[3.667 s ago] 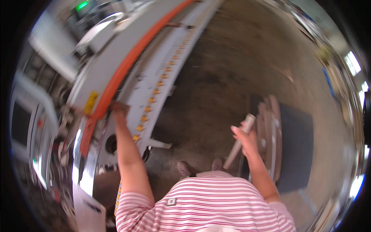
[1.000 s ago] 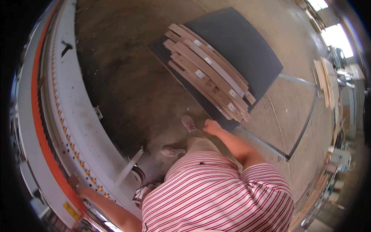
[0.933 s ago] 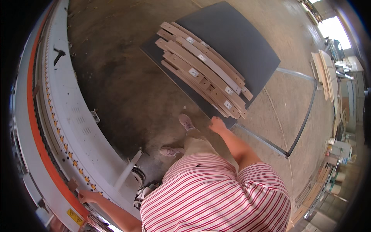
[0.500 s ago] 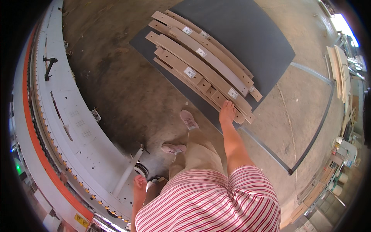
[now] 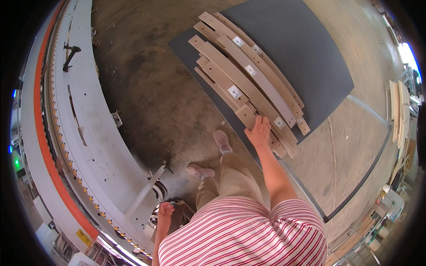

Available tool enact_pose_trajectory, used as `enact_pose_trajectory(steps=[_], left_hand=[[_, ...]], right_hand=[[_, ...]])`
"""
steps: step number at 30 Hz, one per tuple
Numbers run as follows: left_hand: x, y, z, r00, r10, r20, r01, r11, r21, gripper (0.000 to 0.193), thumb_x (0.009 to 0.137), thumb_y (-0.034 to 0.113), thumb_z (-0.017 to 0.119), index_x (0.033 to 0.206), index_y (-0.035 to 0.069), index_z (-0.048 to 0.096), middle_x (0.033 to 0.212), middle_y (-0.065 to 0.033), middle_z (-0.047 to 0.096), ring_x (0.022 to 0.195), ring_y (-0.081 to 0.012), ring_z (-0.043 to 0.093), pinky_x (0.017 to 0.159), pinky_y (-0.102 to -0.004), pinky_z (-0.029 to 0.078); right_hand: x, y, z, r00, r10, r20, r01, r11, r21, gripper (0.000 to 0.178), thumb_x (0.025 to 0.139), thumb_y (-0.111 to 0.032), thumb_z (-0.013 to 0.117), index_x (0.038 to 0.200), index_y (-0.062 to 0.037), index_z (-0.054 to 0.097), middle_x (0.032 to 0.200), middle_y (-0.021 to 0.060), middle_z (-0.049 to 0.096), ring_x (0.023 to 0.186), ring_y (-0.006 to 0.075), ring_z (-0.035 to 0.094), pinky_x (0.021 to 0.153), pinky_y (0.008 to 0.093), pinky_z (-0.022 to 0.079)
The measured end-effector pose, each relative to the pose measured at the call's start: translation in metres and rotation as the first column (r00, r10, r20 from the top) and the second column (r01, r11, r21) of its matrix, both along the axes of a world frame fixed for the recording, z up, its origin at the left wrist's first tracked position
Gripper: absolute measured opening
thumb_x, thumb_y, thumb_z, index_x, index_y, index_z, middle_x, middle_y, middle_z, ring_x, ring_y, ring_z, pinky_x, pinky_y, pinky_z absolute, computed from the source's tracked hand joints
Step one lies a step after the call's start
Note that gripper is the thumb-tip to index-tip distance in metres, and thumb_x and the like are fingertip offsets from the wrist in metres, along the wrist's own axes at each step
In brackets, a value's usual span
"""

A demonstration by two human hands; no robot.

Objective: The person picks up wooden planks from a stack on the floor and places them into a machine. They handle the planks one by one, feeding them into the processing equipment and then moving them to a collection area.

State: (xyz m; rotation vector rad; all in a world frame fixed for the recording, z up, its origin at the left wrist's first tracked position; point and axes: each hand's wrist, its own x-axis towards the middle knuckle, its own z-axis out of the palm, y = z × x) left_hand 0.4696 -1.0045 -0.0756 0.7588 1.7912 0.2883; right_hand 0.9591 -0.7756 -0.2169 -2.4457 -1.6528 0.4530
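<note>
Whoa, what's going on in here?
Someone in a striped shirt is bending over a pile of long brown boards. The right hand is gripping a short board at the pile's near edge. The left hand is curled, with nothing to be seen in it, down near a long machine on the person's left. The pile lies on a big dark sheet.

Red-and-white striped shirt (image 5: 242,232), pinkish shoes (image 5: 222,142)
</note>
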Motion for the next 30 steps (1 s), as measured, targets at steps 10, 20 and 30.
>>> enact_pose_trajectory(steps=[10,20,30], left_hand=[[0.032,-0.024,0.002,0.982,0.187,-0.022,-0.188,0.98,-0.063,0.026,0.1,0.021,0.051,0.116,0.0,0.053,0.097,-0.0098,0.067,0.082,-0.0157,0.066,0.072,-0.0275,0.051],[0.042,-0.03,-0.01,0.992,0.127,-0.02,-0.128,0.991,-0.033,0.023,0.099,0.019,0.052,0.111,0.0,0.056,0.093,-0.0101,0.067,0.081,-0.0162,0.066,0.074,-0.0286,0.053],[0.088,0.068,0.019,0.985,0.03,0.173,-0.051,0.991,0.122,0.03,0.099,0.019,0.058,0.123,0.001,0.054,0.107,-0.0129,0.065,0.1,-0.0203,0.064,0.088,-0.031,0.051]], right_hand=[[-0.045,0.117,-0.046,0.968,0.107,0.227,-0.089,0.992,-0.091,0.053,0.074,-0.016,0.079,0.115,-0.0011,0.049,0.114,0.0143,0.053,0.11,0.0296,0.054,0.089,0.0406,0.048],[-0.046,0.115,-0.053,0.992,0.013,0.128,0.008,0.986,-0.165,0.059,0.069,-0.018,0.08,0.117,0.001,0.052,0.115,0.0167,0.054,0.111,0.0326,0.054,0.094,0.0425,0.047],[-0.066,0.061,0.068,0.337,-0.144,-0.93,-0.279,0.929,-0.244,0.076,0.061,-0.013,0.082,0.128,0.0005,0.051,0.117,0.0116,0.063,0.109,0.0213,0.06,0.095,0.0344,0.046]])
